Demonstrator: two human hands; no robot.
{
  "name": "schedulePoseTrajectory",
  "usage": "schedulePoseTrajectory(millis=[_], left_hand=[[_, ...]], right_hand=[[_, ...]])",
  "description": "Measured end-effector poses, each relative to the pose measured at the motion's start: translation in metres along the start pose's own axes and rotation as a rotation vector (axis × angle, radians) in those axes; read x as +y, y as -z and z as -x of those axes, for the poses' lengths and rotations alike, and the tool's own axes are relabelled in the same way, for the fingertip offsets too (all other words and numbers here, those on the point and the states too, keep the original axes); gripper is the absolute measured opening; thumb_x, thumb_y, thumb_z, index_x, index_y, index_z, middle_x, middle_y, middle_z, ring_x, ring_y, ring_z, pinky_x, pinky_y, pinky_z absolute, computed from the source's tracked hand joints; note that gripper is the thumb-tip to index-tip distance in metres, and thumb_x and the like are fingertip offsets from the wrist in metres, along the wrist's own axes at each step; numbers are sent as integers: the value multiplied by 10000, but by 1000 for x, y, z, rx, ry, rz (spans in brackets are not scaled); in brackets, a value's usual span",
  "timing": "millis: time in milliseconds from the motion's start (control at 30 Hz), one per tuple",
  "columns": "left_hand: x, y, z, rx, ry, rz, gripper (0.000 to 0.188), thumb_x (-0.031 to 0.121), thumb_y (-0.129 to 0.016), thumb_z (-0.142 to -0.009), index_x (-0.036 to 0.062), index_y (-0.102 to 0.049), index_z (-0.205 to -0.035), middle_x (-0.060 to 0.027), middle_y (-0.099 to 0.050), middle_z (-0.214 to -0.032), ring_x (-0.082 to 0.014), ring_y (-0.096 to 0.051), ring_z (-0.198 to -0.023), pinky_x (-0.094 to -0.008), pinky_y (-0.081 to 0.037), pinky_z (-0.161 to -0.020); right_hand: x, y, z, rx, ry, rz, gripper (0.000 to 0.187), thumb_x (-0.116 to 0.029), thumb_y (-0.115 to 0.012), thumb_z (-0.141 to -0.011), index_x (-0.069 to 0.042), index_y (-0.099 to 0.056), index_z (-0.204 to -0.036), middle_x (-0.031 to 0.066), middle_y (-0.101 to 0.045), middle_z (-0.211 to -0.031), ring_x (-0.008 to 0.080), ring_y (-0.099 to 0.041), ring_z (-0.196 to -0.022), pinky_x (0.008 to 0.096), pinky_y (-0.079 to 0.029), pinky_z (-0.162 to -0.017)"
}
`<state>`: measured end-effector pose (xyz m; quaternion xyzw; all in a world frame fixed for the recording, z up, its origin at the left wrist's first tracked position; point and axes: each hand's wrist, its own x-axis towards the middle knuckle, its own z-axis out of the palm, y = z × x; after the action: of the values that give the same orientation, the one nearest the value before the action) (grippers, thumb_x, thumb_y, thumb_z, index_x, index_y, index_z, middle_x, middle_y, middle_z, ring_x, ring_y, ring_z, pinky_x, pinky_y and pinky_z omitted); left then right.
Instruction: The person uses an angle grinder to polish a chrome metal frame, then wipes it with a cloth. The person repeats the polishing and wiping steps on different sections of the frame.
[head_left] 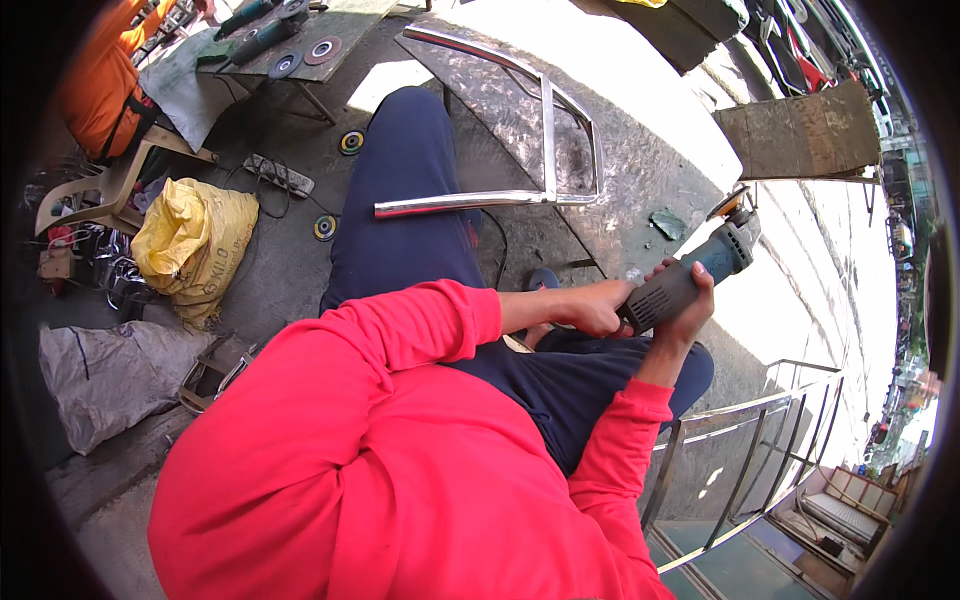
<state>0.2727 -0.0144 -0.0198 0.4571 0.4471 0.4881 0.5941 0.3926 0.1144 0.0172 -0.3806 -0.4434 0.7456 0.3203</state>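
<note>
An angle grinder (662,300) with a dark body and an orange-edged disc (727,203) is held over my bent right leg, its head tilted up and away. My right hand (692,312) wraps round the body from the right side. At the rear end, my left hand (598,308) is closed on the tool; its fingers are partly hidden. Beyond the hands, a shiny metal tube frame (549,140) rests on a low worn board (630,170), and one of its tubes reaches across my left thigh. The grinder touches neither frame nor board.
A dark green scrap (668,223) lies on the board. Loose discs (351,142) and a power strip (279,176) are on the floor at left, near a yellow sack (190,245). Another metal frame (755,440) stands at right. A person in orange (100,85) is at far left.
</note>
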Motion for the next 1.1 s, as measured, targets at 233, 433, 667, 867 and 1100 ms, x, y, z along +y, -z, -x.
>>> schedulePoseTrajectory(millis=[233, 433, 667, 867, 1100], left_hand=[[-51, -6, -13, 102, -76, -121, 322, 73, -708, -772, -24, -590, -1055, -100, -658, -825, -177, -625, -782, -327, -474, -680], [-41, -10, -3, 13, 138, 6, 308, 178, -741, -777, -24, -639, -985, -121, -683, -743, -246, -672, -672, -387, -507, -617], [41, 17, 67, 565, -60, -1074, 309, 276, -738, -836, 2, -662, -959, -171, -633, -864, -361, -613, -891, -446, -480, -800], [85, 114, 127, 455, 370, -1492, 435, 337, -681, -899, -9, -627, -1157, -189, -630, -1022, -370, -578, -989, -459, -455, -834], [71, 137, 111, 299, 542, -1005, 287, 233, -626, -941, -53, -602, -933, -262, -607, -755, -448, -606, -772, -489, -453, -687]], right_hand=[[19, -2, -9, 74, 50, 72, 354, -240, -703, -783, 61, -581, -924, 166, -630, -753, 256, -649, -603, 356, -566, -579], [18, -7, -3, 79, 69, 173, 276, -147, -727, -777, 42, -586, -921, 120, -618, -754, 220, -639, -571, 328, -559, -560], [28, -3, 0, 75, 116, 445, 277, -166, -802, -725, 21, -659, -870, 39, -652, -760, 110, -599, -633, 256, -477, -591], [38, -15, 1, -25, 95, 725, 437, -237, -827, -662, 65, -644, -919, 134, -695, -780, 180, -679, -687, 324, -548, -654], [37, -31, -3, -43, 28, 962, 490, -289, -835, -640, 67, -656, -926, 171, -706, -804, 234, -697, -715, 357, -550, -687]])
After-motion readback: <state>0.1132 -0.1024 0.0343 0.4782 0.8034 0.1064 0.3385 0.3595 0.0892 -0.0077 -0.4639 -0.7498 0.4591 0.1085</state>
